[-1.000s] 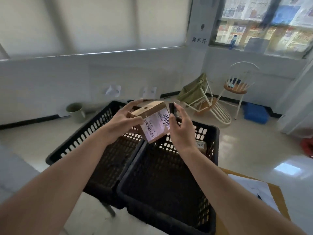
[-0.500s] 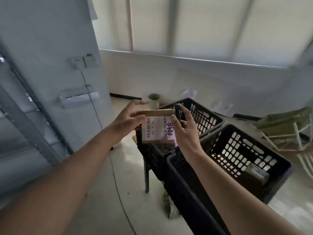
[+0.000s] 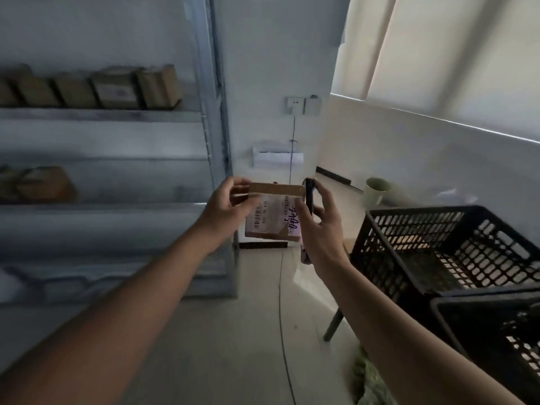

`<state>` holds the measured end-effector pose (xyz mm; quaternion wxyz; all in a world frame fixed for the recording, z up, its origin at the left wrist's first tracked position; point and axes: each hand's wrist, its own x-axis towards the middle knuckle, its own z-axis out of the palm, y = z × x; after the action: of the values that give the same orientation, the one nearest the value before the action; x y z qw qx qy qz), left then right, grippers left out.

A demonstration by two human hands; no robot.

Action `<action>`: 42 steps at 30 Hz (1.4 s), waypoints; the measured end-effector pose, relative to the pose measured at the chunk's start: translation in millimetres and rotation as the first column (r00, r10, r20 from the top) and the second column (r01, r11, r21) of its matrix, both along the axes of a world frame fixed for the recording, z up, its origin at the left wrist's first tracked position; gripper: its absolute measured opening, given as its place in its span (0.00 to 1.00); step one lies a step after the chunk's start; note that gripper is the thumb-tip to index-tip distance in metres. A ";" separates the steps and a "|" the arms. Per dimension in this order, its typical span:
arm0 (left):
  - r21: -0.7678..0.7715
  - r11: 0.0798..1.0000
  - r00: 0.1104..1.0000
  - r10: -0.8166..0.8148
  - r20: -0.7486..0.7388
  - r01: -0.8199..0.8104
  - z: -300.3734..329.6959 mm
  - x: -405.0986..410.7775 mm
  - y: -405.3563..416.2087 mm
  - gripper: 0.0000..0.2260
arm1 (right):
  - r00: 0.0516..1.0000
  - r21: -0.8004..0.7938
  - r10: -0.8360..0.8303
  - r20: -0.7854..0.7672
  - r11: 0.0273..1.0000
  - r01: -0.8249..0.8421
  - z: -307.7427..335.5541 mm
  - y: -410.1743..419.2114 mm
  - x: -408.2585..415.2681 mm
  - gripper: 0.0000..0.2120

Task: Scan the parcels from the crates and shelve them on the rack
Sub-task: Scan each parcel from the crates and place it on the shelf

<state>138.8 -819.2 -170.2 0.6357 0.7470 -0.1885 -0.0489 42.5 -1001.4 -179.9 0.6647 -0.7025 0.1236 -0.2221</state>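
Risk judged: parcel [image 3: 273, 213] pinched only at left edge by left hand [image 3: 226, 204], so slip or tilt possible while being carried to rack [image 3: 102, 115]; label could be missed by scanner.

Parcel held at frame centre, label toward camera, between both hands. Right edge touched or nearly touched by right hand [image 3: 317, 226], whose fingers are curled round dark scanner [image 3: 309, 195]. Crates [image 3: 432, 229] at lower right; shelved boxes [image 3: 117, 87] seen upper left.
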 end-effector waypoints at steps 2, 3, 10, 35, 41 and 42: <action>0.030 0.999 0.997 0.040 0.059 -0.042 -1.9 8.3 45.9 0.15 | 0.999 0.025 0.036 0.006 0.999 -0.036 -2.5 44.2 18.0 0.23; 0.042 0.997 0.995 0.058 0.087 -0.062 -3.5 13.0 68.8 0.14 | 0.999 0.034 0.049 0.012 0.998 -0.050 -4.0 66.4 26.8 0.24; 0.063 0.987 0.983 0.142 0.113 -0.150 -17.4 50.3 215.9 0.14 | 0.992 0.080 0.123 0.015 0.989 -0.124 -13.4 208.5 86.9 0.22; 0.251 0.882 0.910 0.415 -0.015 -0.398 -109.3 360.4 494.8 0.30 | 0.940 0.175 0.308 -0.149 0.944 -0.281 -114.5 486.0 465.7 0.25; 0.255 0.913 0.930 0.354 -0.102 -0.319 -130.1 434.4 542.3 0.33 | 0.929 0.118 0.267 -0.254 0.962 -0.244 -134.6 531.7 536.1 0.24; 0.265 0.919 0.937 0.331 -0.110 -0.294 -135.2 447.4 550.7 0.34 | 0.930 0.108 0.252 -0.268 0.967 -0.231 -139.5 540.2 548.4 0.24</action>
<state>586.1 -268.5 -305.4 0.5511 0.8340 -0.0099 -0.0262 590.9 -461.2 -319.4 0.6887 -0.7112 0.1370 -0.0326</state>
